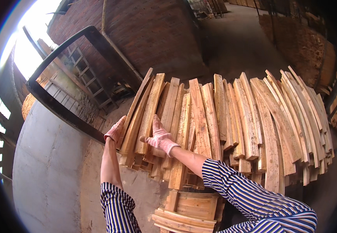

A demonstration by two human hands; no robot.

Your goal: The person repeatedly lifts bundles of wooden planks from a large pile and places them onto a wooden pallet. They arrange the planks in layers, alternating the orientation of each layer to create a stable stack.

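While a fanned stack of pale wooden slats (230, 116) fills the centre and right of the frame, my gloved left hand (115, 131) grips the leftmost slat's (135, 106) edge and my right hand (159, 138) lies flat, fingers spread, on slats just beside it.

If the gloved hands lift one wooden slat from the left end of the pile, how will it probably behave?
The wooden slat is thin, pale sawn timber, so probably stiff and fairly light. Its flat faces make rolling unlikely. It overlaps neighbours, so lifting it with the left hand and right hand may shift them.
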